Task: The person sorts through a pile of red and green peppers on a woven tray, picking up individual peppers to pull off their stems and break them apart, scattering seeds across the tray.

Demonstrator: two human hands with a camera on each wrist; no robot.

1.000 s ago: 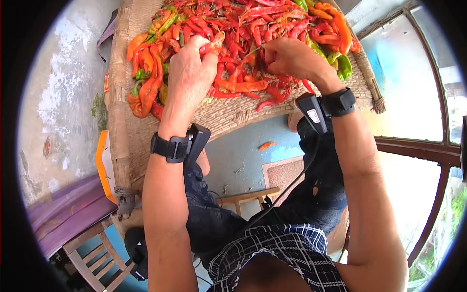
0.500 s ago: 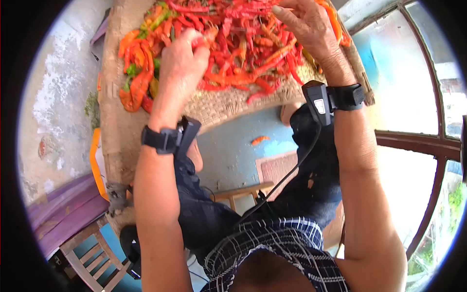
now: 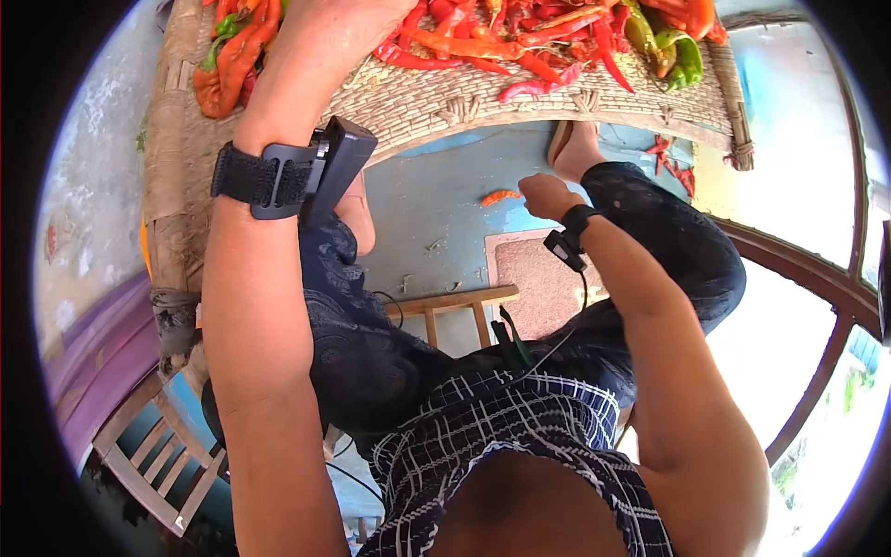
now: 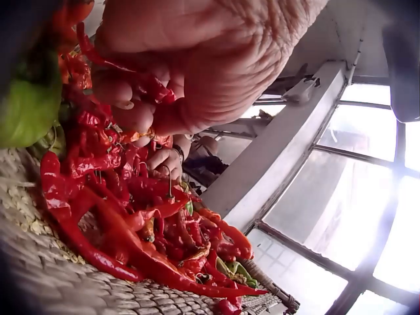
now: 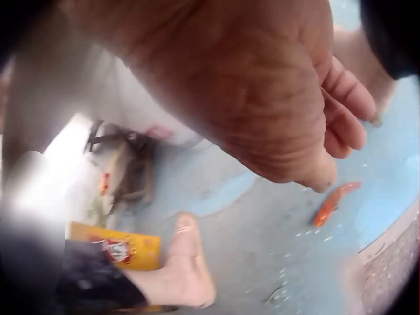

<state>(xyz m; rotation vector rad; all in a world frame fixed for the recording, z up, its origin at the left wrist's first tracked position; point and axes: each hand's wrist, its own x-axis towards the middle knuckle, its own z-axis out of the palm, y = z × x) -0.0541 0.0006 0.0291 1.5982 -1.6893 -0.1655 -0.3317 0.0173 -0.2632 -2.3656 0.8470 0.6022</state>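
The left hand's [image 4: 216, 65] fingers curl round a red pepper [image 4: 155, 87], pinching it against the palm. The right hand's [image 5: 256, 98] fingers are loosely bent, the thumb near them, with nothing visible in their grasp. Left arm stretches forward, its hand above the pepper pile [image 4: 141, 203]; right arm reaches down, its hand just beside an orange pepper [image 5: 333, 203] on the blue-grey floor [image 3: 436, 204]. A woven tray [image 3: 436, 107] bears the pile, mostly red with some green.
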